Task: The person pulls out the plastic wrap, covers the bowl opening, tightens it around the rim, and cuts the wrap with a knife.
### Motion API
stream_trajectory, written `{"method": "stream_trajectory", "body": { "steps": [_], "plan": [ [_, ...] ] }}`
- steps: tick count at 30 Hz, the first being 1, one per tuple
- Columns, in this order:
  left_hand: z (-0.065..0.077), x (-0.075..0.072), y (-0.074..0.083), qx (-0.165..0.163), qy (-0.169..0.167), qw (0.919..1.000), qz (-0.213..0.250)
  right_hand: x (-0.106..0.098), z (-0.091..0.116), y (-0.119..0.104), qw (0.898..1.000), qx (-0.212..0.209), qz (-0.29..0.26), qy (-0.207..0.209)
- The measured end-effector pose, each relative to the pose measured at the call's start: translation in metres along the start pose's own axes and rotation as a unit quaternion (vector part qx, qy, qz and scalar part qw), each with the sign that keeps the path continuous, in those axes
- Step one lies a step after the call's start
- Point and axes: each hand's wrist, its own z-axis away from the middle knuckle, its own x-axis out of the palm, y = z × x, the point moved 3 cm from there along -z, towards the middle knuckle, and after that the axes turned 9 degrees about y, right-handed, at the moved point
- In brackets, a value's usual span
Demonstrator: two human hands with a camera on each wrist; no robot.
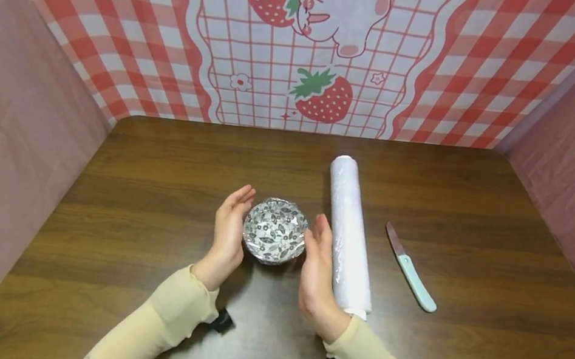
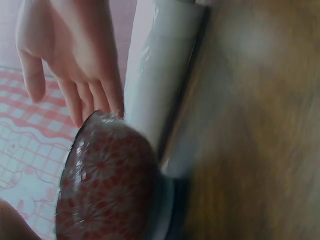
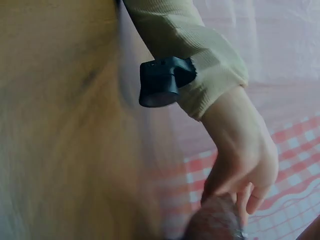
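A bowl point(image 1: 275, 231) with a leaf pattern inside stands on the table, clear plastic film stretched over its top. Its outer side, seen in the left wrist view, is reddish with pale flowers, and wrinkled film point(image 2: 107, 118) clings at the rim. My left hand point(image 1: 229, 225) is at the bowl's left side, fingers extended forward. On the opposite side my right hand point(image 1: 318, 266) faces it with fingers nearly straight, fingertips right at the rim. Neither hand is curled round the bowl. In the right wrist view the left hand point(image 3: 242, 150) reaches down beside the bowl point(image 3: 214, 220).
Just right of my right hand lies a long roll of cling film point(image 1: 350, 231). Farther right is a knife point(image 1: 412, 274) with a pale green handle, blade pointing away. The wooden table point(image 1: 156, 173) ends at a red-and-white checked cloth point(image 1: 148, 31); pink cloth hangs at both sides.
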Motion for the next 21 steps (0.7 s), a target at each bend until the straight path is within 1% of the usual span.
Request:
{"method": "stream_trajectory", "body": {
  "steps": [3,4,6,8,10,13,17,21],
  "plan": [
    [0.001,0.002,0.007,0.046,-0.035,0.9969,-0.054,-0.006,0.000,-0.011,0.999,-0.028,-0.014,-0.018],
    [0.002,0.003,0.010,0.060,-0.046,0.9939,-0.080,-0.008,-0.001,-0.015,0.999,-0.037,-0.016,-0.022],
    [0.004,0.005,0.015,0.089,-0.069,0.9840,-0.138,-0.013,-0.004,-0.022,0.998,-0.044,-0.021,-0.028],
    [0.005,0.007,0.018,0.114,-0.092,0.9687,-0.201,-0.019,-0.007,-0.028,0.998,-0.048,-0.021,-0.032],
    [0.006,0.009,0.021,0.134,-0.113,0.9495,-0.260,-0.024,-0.010,-0.034,0.998,-0.051,-0.013,-0.036],
    [0.006,0.013,0.025,0.162,-0.144,0.9221,-0.320,-0.033,-0.016,-0.043,0.997,-0.065,0.001,-0.032],
    [0.008,0.017,0.027,0.207,-0.177,0.8894,-0.367,-0.049,-0.028,-0.052,0.995,-0.096,0.031,-0.019],
    [0.010,0.021,0.027,0.254,-0.204,0.8548,-0.404,-0.067,-0.040,-0.059,0.989,-0.126,0.082,-0.013]
  ]
}}
